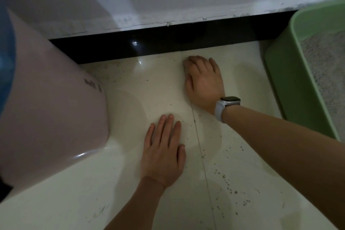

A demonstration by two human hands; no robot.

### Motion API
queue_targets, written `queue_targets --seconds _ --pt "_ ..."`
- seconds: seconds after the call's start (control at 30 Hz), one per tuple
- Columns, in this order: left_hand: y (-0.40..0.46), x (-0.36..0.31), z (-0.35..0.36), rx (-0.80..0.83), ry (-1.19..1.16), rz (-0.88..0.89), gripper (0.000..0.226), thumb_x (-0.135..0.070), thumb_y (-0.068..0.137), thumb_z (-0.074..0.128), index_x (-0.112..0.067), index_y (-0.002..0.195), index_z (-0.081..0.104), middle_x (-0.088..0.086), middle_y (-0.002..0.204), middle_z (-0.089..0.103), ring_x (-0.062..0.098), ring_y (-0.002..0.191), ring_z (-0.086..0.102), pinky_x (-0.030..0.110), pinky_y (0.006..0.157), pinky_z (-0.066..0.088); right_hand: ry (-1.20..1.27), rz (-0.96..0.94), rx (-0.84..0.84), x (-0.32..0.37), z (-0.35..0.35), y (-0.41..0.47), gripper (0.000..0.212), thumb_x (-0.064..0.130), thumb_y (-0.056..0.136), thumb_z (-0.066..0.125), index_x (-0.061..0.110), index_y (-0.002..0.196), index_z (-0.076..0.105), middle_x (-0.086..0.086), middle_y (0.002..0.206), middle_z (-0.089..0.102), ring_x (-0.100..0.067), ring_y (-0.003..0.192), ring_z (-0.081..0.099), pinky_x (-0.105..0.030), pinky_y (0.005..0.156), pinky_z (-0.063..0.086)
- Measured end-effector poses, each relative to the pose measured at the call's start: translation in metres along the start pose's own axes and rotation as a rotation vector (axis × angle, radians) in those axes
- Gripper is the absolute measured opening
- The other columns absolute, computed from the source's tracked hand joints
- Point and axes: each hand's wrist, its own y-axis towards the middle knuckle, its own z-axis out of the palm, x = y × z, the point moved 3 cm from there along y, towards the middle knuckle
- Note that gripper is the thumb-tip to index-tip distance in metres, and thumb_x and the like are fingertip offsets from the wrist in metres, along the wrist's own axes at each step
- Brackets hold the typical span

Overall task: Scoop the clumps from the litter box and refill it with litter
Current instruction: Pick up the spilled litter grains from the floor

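The green litter box [288,80] stands on the floor at the right edge, partly out of frame, with grey litter [324,65] inside. No scoop is in view. My left hand [164,147] lies flat on the pale floor tile with its fingers straight. My right hand [203,78], with a watch on the wrist, rests on the floor near the black skirting. Its fingers are bent down with the tips on the tile, and I see nothing held in it. Both hands are left of the box and apart from it.
A pink plastic tub [52,110] fills the left side, with a blue object [5,52] at the far left edge. Scattered litter grains [227,183] dot the tiles at the lower right. A black skirting board [168,43] and a white wall close the far side.
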Motion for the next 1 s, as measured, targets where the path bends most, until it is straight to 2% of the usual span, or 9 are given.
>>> queue_targets --seconds 0.17,0.27,0.33,0.37,0.47,0.57,0.63,0.83,1.0 --pt "0.0 0.0 -0.001 0.009 0.007 -0.002 0.054 -0.033 0.085 0.035 -0.009 0.134 0.038 0.014 0.144 0.039 0.026 0.136 0.025 0.043 0.111 0.015 -0.005 -0.092 0.168 -0.002 0.003 0.019 0.051 0.024 0.092 0.026 0.008 0.139 0.036 -0.012 0.147 0.035 -0.025 0.139 0.029 -0.04 0.115 0.014" --pt "0.0 0.001 -0.001 0.014 -0.001 -0.006 0.054 -0.034 0.086 0.035 -0.009 0.134 0.038 0.014 0.144 0.039 0.025 0.137 0.025 0.042 0.112 0.014 0.019 -0.093 -0.02 -0.002 -0.015 -0.002 0.044 0.026 0.087 0.031 0.005 0.102 0.067 -0.017 0.099 0.07 -0.029 0.092 0.066 -0.04 0.097 0.042" --pt "0.0 0.001 0.0 0.015 0.008 -0.007 0.055 -0.033 0.086 0.034 -0.008 0.134 0.04 0.014 0.144 0.039 0.025 0.136 0.025 0.043 0.112 0.015 0.047 -0.09 -0.13 -0.008 -0.029 -0.017 0.038 0.025 0.084 0.035 0.008 0.083 0.07 -0.009 0.069 0.07 -0.026 0.061 0.064 -0.034 0.078 0.049" --pt "0.0 0.001 0.0 0.017 0.014 -0.006 0.055 -0.034 0.086 0.034 -0.007 0.134 0.041 0.014 0.144 0.039 0.025 0.136 0.026 0.043 0.111 0.016 0.053 -0.069 -0.137 -0.014 -0.036 -0.02 0.038 0.026 0.084 0.035 0.008 0.083 0.069 -0.009 0.069 0.069 -0.026 0.062 0.062 -0.033 0.074 0.047" --pt "-0.001 0.0 0.001 0.018 0.024 -0.006 0.056 -0.035 0.087 0.032 -0.006 0.135 0.04 0.014 0.144 0.038 0.026 0.136 0.025 0.044 0.111 0.017 0.037 0.15 -0.093 -0.055 -0.038 -0.013 0.05 0.031 0.084 0.028 0.005 0.113 0.06 -0.017 0.111 0.063 -0.031 0.103 0.055 -0.036 0.089 0.04" --pt "0.0 0.001 0.004 0.008 0.037 -0.008 0.056 -0.035 0.087 0.032 -0.007 0.135 0.036 0.014 0.144 0.038 0.025 0.137 0.025 0.044 0.111 0.016 -0.003 0.437 -0.024 -0.094 -0.027 0.003 0.063 0.034 0.086 0.022 0.003 0.14 0.031 -0.025 0.146 0.029 -0.036 0.137 0.024 -0.041 0.113 0.019" --pt "0.0 0.0 0.003 0.0 0.04 -0.005 0.055 -0.035 0.087 0.032 -0.008 0.135 0.034 0.014 0.144 0.038 0.025 0.137 0.024 0.043 0.111 0.015 0.024 0.519 0.087 -0.096 -0.015 0.006 0.06 0.033 0.094 0.023 0.004 0.146 0.013 -0.024 0.153 0.007 -0.033 0.143 0.004 -0.041 0.118 0.003" --pt "0.001 0.0 0.002 0.002 0.029 -0.001 0.054 -0.034 0.087 0.032 -0.008 0.134 0.036 0.015 0.144 0.038 0.026 0.136 0.025 0.043 0.113 0.014 0.088 0.048 0.198 -0.033 -0.001 -0.057 0.064 0.04 0.09 0.009 0.009 0.146 0.009 -0.01 0.156 0.005 -0.014 0.143 -0.002 -0.027 0.115 -0.006" --pt "-0.001 0.001 0.002 -0.005 0.043 -0.001 0.055 -0.034 0.088 0.032 -0.007 0.134 0.041 0.015 0.145 0.038 0.026 0.137 0.024 0.046 0.11 0.018 0.059 -0.087 0.278 -0.026 -0.002 -0.056 0.069 0.041 0.085 0.005 0.011 0.146 0.009 -0.01 0.156 0.006 -0.018 0.144 0.001 -0.026 0.115 -0.007"
